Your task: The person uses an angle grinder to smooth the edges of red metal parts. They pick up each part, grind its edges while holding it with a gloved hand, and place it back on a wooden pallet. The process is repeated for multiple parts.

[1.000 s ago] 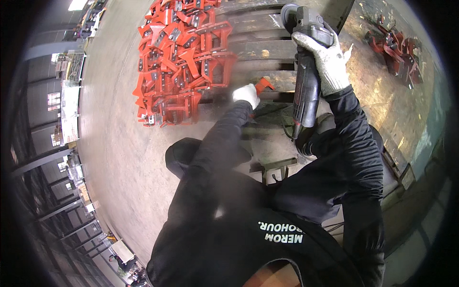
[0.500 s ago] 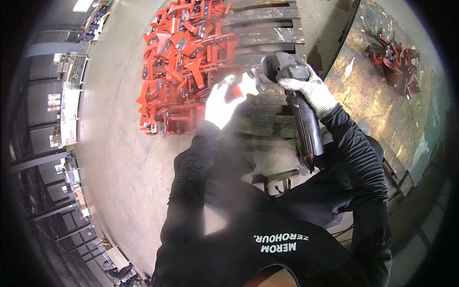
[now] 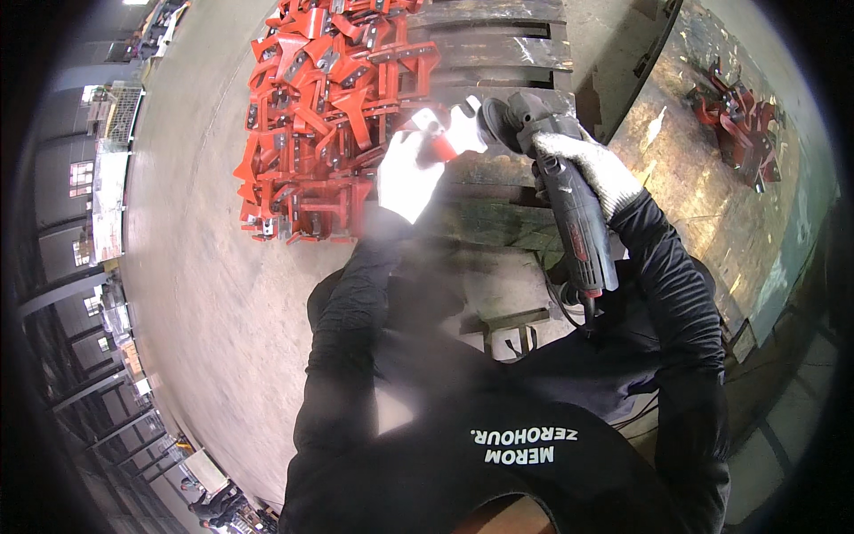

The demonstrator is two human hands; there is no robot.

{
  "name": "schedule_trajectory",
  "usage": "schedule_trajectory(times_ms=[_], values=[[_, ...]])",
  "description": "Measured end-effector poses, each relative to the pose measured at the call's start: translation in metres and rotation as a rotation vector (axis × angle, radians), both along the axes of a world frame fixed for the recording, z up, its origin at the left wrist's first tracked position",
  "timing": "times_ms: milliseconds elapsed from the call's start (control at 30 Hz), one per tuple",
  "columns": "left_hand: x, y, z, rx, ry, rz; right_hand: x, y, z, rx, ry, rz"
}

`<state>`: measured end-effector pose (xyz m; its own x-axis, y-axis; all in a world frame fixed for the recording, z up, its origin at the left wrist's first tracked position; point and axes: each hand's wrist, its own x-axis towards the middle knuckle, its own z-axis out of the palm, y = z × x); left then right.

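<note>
One grinder [image 3: 574, 218], right hand [image 3: 594, 167]; one red bracket [image 3: 444, 147], left hand [image 3: 406, 180].

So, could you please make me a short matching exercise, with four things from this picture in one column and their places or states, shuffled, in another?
1. Angle grinder
2. Large red pile
3. Small red heap
4. Left hand

A. On the worn brown surface
B. Holding one red piece
C. In the right hand
D. Left of the bare slats

Pairs: 1-C, 2-D, 3-A, 4-B
</note>
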<state>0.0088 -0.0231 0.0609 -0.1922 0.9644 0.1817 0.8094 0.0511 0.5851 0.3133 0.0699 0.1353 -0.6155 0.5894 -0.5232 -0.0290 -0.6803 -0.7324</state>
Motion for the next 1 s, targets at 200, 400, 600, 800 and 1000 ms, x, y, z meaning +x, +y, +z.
schedule_trajectory(times_ms=[200,400,600,800,1000], values=[[-0.005,0.007,0.01,-0.007,-0.092,0.136,0.003,-0.004,0.0,0.037,-0.028,0.013],[0.009,0.01,0.039,0.043,0.078,0.152,-0.007,-0.014,-0.002,0.333,-0.183,-0.132],[0.005,0.007,0.01,0.057,0.265,0.141,-0.017,-0.02,-0.013,0.452,-0.094,-0.128],[0.007,0.006,0.013,0.048,0.2,0.133,-0.021,-0.018,-0.005,0.419,-0.124,-0.094],[0.007,0.006,0.023,0.045,0.178,0.141,-0.022,-0.018,-0.012,0.436,-0.163,-0.071]])
